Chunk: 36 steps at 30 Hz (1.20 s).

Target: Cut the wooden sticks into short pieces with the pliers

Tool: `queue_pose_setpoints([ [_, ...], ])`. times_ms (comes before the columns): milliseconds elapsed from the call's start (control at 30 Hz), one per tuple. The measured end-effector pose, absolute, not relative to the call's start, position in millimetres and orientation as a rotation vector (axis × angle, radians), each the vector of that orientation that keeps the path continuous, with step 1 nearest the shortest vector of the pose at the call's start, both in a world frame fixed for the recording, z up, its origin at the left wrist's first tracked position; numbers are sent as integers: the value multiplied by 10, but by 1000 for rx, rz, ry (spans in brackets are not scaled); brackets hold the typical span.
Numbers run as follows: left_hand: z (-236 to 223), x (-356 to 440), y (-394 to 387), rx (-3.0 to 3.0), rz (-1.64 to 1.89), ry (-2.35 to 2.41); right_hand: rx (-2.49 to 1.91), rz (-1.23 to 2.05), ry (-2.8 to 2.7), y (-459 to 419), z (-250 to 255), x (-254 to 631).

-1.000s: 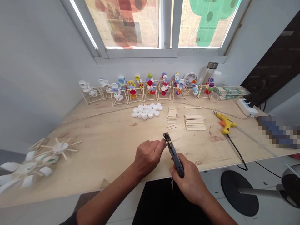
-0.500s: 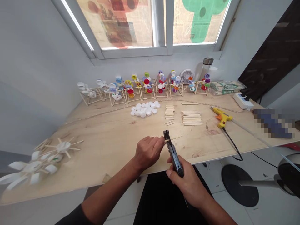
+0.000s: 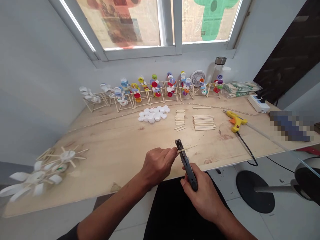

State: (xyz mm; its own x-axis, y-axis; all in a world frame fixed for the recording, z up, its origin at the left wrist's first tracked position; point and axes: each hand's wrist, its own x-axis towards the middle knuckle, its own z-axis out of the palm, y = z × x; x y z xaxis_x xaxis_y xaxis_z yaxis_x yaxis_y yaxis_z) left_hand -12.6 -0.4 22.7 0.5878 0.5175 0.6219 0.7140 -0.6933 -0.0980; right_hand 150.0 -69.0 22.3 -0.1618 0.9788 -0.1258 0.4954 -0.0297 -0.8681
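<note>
Plywood desk (image 3: 112,146), near front edge: left hand (image 3: 157,168) pinches a wooden stick (image 3: 190,148), long axis running rightward across the head of a black hand cutter (image 3: 186,163) clenched in the right hand (image 3: 201,193).

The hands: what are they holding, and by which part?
The right hand grips the handle of a black metal plier-like cutter; the left hand pinches one end of a thin pale wooden stick, beside the cutter's tip.
</note>
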Motion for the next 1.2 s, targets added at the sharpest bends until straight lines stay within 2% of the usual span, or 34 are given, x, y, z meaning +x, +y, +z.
queue_pose_setpoints([
  [133, 243, -116, -76, -2542, -918, -1018, -1615, 919, -1782, -716, 200, 1508],
  [367, 204, -121, -127, -2663, -893, -1114, -1563, 1138, -1773, -780, 259, 1518],
  [733, 245, -135, -230, -2886, -1010, -1187, -1637, 829, -1923, -808, 179, 1545],
  [1200, 316, -168, -210, -3027, -1013, -1185, -1555, 822, -1951, -770, 178, 1578],
])
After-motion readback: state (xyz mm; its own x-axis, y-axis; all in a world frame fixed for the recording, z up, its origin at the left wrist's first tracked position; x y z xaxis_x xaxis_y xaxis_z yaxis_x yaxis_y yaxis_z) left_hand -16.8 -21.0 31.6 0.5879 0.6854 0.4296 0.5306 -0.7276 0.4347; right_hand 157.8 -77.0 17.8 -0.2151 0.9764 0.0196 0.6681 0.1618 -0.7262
